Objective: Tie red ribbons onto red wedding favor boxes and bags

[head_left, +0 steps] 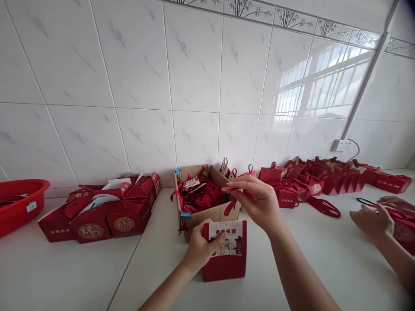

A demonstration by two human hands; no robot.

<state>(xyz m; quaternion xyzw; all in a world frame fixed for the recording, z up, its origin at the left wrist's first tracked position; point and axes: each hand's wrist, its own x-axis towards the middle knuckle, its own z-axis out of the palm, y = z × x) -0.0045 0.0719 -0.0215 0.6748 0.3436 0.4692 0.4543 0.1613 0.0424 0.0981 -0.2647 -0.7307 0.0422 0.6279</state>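
Observation:
My left hand (202,248) grips the left side of a small red gift box (225,268), its thumb on the white printed flap at the front. The box stands upright on the pale tabletop. Above and to the right of it, my right hand (256,201) pinches a red ribbon (231,206), whose end hangs down. Just behind the gift box is an open cardboard box (207,214) with blue and white clips on its edge. Red ribbons and printed tags (192,182) fill it.
Red gift boxes (125,222) are grouped at the left beside a red plastic basin (39,190). More red boxes (333,181) line the tiled wall at the right. Another person's hands (376,220) handle a red box at the right edge.

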